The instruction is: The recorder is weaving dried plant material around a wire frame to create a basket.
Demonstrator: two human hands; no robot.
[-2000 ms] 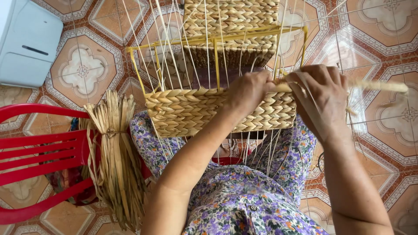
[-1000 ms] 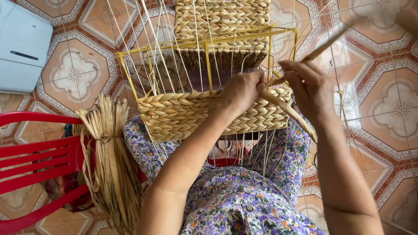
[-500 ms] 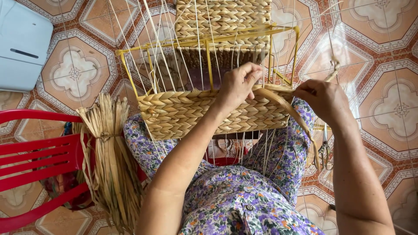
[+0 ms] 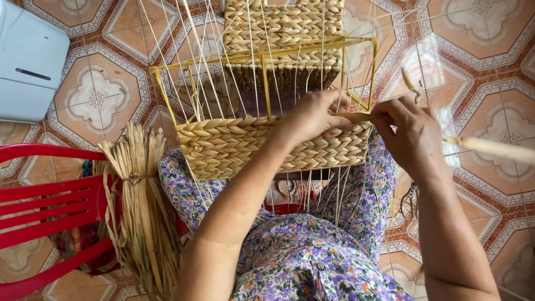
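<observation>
Both forearms reach fwd from the bottom edge, over a lap in purple floral fabric. L forearm runs diagonally up and to the right; left hand sits on the top edge of the woven band, wrist a bit bent, fingers curled down and pinched on the fibre strand right where it meets the weave. Closed grip, not loose.

R forearm comes up the right side, nearly vertical, wrist cocked inward. Right hand is just beside the left one, knuckles up, fingers clenched around the same strand; thumb and forefinger nip it near the basket's right corner. The strand leaves that fist and runs off to the right edge, pale and blurred. A 2nd thin twisted end sticks up above the fingers.

The half-woven basket rests on the lap, tilted away: braided straw-coloured band low down, yellow wire frame above it w/ thin upright stakes fanning up. Behind it, touching or v. close (can't tell which), a finished woven basket.

Left of the lap: tied bundle of dried fibre leaning against a red plastic chair. White box-like appliance top left, on patterned floor tiles.
</observation>
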